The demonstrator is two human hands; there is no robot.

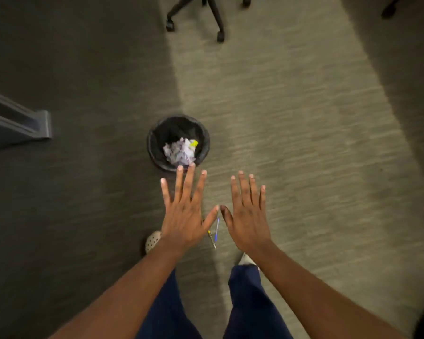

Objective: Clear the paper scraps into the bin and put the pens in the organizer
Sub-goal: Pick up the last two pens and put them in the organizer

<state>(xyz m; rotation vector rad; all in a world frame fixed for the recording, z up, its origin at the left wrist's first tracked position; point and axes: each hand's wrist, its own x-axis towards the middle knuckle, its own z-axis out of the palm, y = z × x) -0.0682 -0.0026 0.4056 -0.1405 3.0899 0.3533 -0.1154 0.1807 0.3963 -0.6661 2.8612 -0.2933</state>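
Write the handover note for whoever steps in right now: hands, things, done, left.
Left hand and right hand: both open, fingers spread, holding nothing.
Crumpled paper scraps lie inside the black bin on the carpet.
Two pens lie on the floor between the hands, near the feet.
Done: scraps in view are binned.
Left: pick up the pens and put them in the organizer, which is not in view.

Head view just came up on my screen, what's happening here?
A person stands over a black bin on the carpet. Crumpled paper scraps already lie inside it. The left hand and right hand are both spread flat and hold nothing. Two pens lie on the floor below the hands, not yet picked up. No organizer is in view.
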